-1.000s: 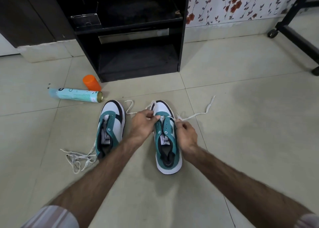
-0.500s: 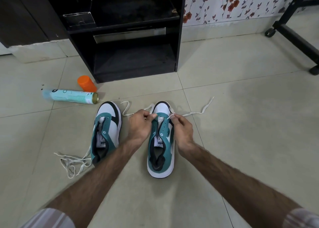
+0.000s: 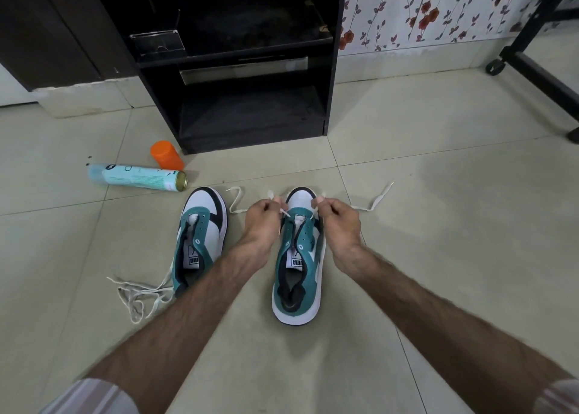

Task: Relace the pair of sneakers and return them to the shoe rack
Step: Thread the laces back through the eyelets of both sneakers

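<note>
Right sneaker, teal and white, upright on the tiled floor, toe toward the black shoe rack, heel toward the viewer. Left hand, fingers curled, pinching one run of the white lace just beside the toe, on the shoe's left flank. Right hand, fingers likewise curled, pinching the other run of the same lace on the right flank. Both runs drawn up taut from the lowest eyelets near the toe; upper eyelets unlaced, tongue and dark insole exposed. Free end on the left looping across the floor toward the neighbouring shoe; free end on the right trailing flat over the tiles, well out from the shoe. Bare forearms reaching in from the lower corners, striped sleeves at the frame's bottom edge.

Left sneaker just beside the first, parallel, unlaced, with a loose lace tangled on the floor at its heel side. Beyond its toe, a pale aerosol can lying on its side, metal base toward the shoes; orange cap near it, close to the rack's lower corner. Rack standing against the wall, lower shelf dark. Floral wallpaper to the right; black wheeled frame at the far right
</note>
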